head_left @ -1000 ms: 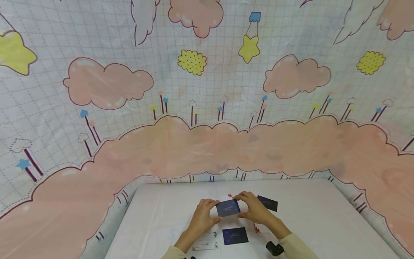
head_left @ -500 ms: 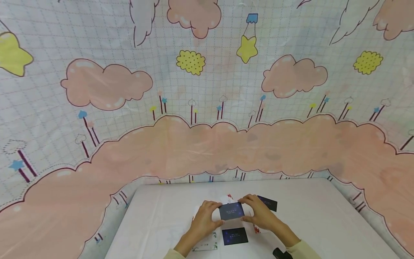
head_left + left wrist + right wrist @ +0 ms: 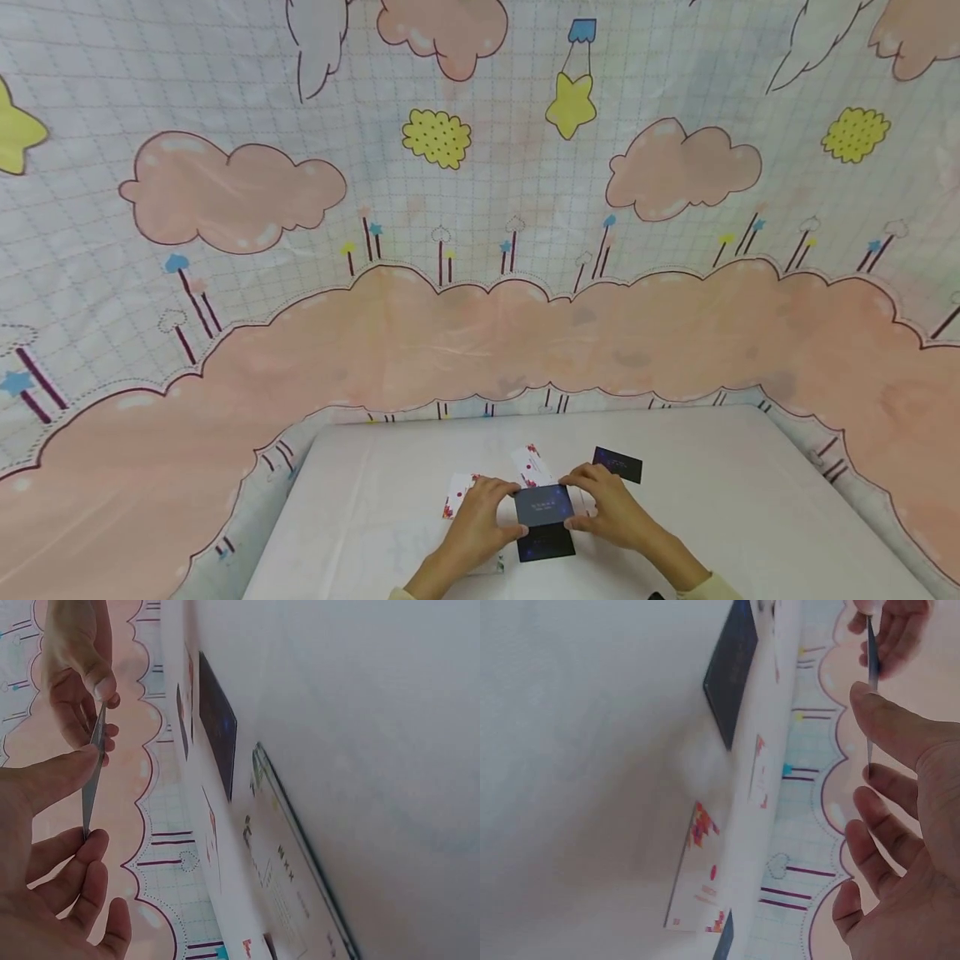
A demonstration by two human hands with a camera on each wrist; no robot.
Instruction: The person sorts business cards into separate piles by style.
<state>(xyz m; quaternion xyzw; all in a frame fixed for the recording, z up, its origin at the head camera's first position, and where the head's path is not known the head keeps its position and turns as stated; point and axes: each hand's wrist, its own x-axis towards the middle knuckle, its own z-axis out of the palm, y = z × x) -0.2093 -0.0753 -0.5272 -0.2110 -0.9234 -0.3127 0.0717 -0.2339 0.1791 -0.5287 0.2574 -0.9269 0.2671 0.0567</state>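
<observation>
A dark blue card (image 3: 543, 506) with small pale lettering is held up in the air by both hands. My left hand (image 3: 480, 518) pinches its left edge between thumb and fingers. The opposite edge is pinched by my right hand (image 3: 615, 512). Both wrist views show the held card (image 3: 93, 780) almost edge-on, with the other fingers loosely bent. Below it on the white table lies another dark card (image 3: 546, 543), its far part covered in the head view. Beside that, a white card with green leaves (image 3: 285, 862) is mostly hidden behind my left hand in the head view.
A white card with red flowers (image 3: 459, 492) lies to the left, partly behind the left hand. Another red-flowered card (image 3: 532, 464) lies farther back. A third dark card (image 3: 618, 464) rests at the back right. A patterned cloth (image 3: 480, 342) hangs behind the table.
Both hands have brought the held card nearer and slightly right, so it overlaps the dark card below in the head view. Red-flowered cards behind have come into fuller view.
</observation>
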